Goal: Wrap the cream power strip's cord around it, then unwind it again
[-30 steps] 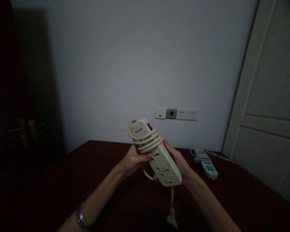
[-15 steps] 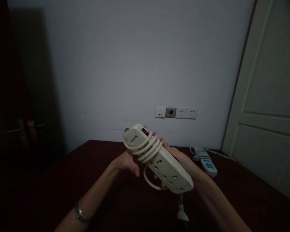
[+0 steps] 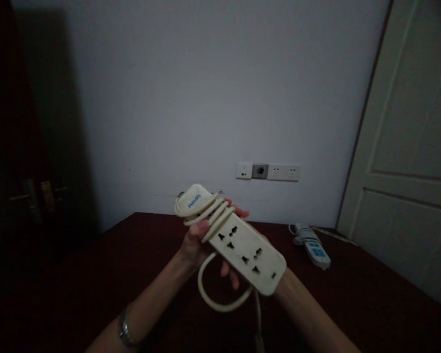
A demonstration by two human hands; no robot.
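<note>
A white power strip (image 3: 250,250) marked PHILIPS is held up at a slant above the table, its sockets facing me. Its white cord (image 3: 216,215) is wound several times around the upper part, with a loose loop hanging below and the end dangling out of frame. My left hand (image 3: 195,245) grips the wound part, thumb pressed over the coils and fingers behind. From beneath, my right hand (image 3: 230,275) supports the strip; its palm is hidden behind the strip and its fingertips show under the lower edge.
A second power strip (image 3: 317,250) with blue socket faces and a grey wrapped cord lies on the dark red table (image 3: 147,225) at the right. Wall sockets (image 3: 283,172) sit behind. A pale door (image 3: 407,220) stands right, and a door handle (image 3: 47,196) shows left.
The power strip has shifted left and turned its socket face more toward me. My left thumb has closed onto the coils, my right hand has slid further behind, and the loose cord loop hangs larger.
</note>
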